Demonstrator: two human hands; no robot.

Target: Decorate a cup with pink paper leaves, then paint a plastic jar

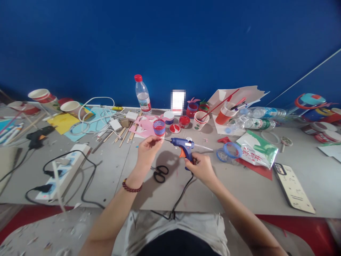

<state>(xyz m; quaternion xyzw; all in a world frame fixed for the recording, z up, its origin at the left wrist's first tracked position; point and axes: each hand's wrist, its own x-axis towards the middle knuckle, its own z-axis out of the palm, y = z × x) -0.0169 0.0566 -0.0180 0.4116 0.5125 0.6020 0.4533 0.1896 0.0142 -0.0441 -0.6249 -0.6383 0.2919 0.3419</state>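
My right hand is wrapped round the handle of a blue glue gun with an orange trigger. Its nozzle points left, toward my left hand. The fingers of my left hand are pinched at the bottom of a small cup painted purple and red; whether something small is also between them cannot be made out. A clear glue stick sticks out of the gun's back. Black-handled scissors lie on the table below my left hand.
A power strip with cables lies left. Behind stand a water bottle, a red paint jar and a paper cup holding a brush. Plastic bottles and a phone are on the right.
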